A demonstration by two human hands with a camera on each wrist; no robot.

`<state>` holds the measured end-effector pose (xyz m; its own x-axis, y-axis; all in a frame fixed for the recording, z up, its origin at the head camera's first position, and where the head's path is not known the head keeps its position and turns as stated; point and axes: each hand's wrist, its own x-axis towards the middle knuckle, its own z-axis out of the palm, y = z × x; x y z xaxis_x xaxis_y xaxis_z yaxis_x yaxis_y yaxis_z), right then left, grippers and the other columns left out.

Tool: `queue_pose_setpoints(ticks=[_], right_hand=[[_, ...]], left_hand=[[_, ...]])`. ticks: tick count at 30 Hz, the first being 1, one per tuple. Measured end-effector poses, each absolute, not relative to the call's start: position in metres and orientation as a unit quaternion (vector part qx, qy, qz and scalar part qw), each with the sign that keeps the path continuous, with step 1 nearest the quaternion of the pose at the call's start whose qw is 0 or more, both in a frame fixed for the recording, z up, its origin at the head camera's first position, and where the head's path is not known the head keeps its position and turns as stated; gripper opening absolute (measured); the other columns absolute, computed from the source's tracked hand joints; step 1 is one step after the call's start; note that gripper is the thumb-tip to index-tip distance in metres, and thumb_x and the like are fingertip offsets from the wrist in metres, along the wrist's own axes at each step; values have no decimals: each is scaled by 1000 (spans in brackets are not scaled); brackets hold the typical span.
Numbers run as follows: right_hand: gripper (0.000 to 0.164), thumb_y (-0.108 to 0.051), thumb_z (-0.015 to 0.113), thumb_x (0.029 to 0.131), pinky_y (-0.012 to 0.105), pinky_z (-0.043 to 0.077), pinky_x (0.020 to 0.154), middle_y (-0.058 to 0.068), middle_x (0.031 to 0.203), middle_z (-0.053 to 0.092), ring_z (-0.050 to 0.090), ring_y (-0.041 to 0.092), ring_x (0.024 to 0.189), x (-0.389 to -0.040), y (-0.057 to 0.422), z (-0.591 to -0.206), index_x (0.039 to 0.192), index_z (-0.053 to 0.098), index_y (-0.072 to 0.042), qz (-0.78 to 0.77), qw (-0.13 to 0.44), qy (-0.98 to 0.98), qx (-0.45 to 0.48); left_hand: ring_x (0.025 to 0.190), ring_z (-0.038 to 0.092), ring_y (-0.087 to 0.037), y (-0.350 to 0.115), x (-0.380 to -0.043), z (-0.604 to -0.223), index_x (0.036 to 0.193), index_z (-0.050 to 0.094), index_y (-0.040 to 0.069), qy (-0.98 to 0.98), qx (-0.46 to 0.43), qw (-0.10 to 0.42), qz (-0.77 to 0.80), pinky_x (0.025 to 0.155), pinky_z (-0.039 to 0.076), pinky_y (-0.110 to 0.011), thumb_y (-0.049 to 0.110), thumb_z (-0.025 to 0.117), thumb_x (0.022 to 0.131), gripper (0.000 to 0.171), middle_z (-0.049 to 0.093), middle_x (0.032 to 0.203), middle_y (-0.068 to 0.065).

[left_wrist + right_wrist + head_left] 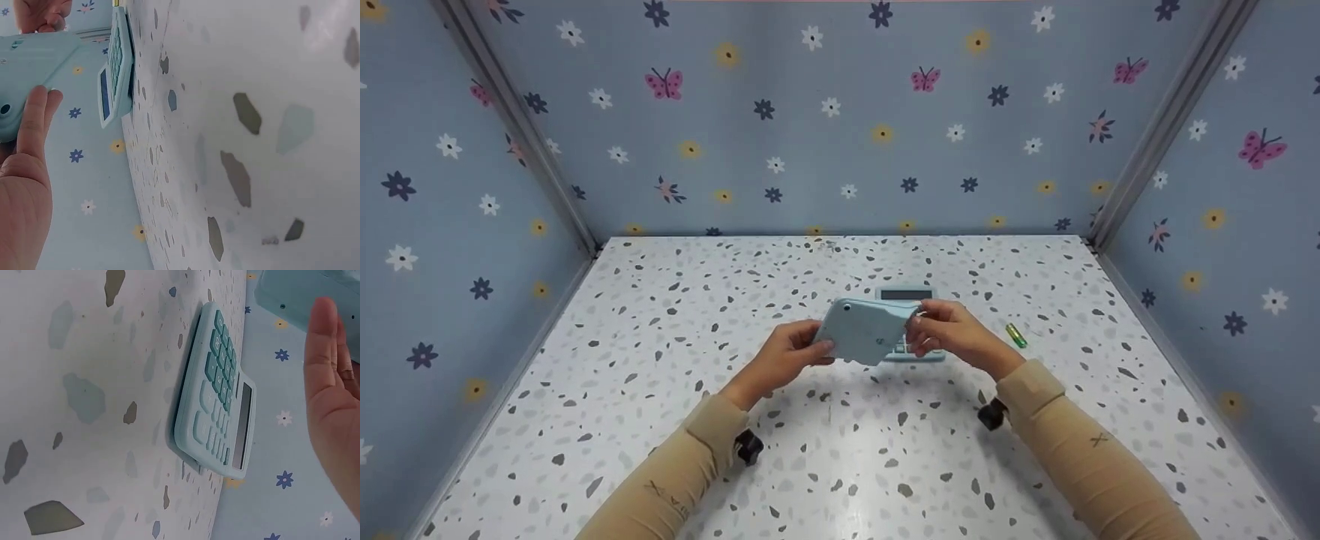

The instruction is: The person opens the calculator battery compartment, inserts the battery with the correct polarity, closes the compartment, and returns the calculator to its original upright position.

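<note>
My left hand (791, 349) grips the left end of a pale blue plastic device (864, 330), thumb on the near face. My right hand (952, 334) pinches its upper right edge. The device is flat with rounded corners, held tilted above the table, and has a dark round hole near one corner. Its other face is hidden, so its exact kind is unclear. Below and behind it a pale blue calculator (211, 396) lies on the table with keys and display up, partly covered in the head view. To the right of my right hand lies a green and gold battery (1016, 335).
The white speckled tabletop (840, 450) is bounded by flower-patterned walls (840, 112) at the back and both sides. Metal posts (525, 127) stand at the back corners. Black wrist mounts (748, 448) hang under both sleeves.
</note>
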<state>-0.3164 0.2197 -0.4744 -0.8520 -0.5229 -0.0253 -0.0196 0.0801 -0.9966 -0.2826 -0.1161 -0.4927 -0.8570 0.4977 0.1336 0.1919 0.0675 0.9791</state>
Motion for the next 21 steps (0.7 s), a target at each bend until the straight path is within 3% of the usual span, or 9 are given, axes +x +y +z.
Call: queue_pose_setpoints(ticks=[4,11,21], right_hand=[[10,-10,58,111,29,61,74,3,92,64,62,16,82,-317,221,-476,107,64,-5,-634,174,728,-194],[9,-12,60,112,38,65,96,1,114,71,71,19,108,-315,221,-478,115,69,-12,-664,180,699,-195],[8,-13,57,114,40,65,93,2,117,69,69,19,110,-313,217,-480,113,64,-13,-694,187,671,-183]], left_hand=[[135,66,-44,-115,-282,-493,153,55,-5,718,223,134,646,102,64,-41,11,62,111,46,62,150,-29],[136,66,-45,-114,-283,-495,157,49,-5,699,214,159,664,102,64,-46,13,61,112,51,61,152,-30],[134,68,-44,-112,-282,-497,163,43,0,687,210,171,674,101,65,-50,15,62,111,58,61,153,-29]])
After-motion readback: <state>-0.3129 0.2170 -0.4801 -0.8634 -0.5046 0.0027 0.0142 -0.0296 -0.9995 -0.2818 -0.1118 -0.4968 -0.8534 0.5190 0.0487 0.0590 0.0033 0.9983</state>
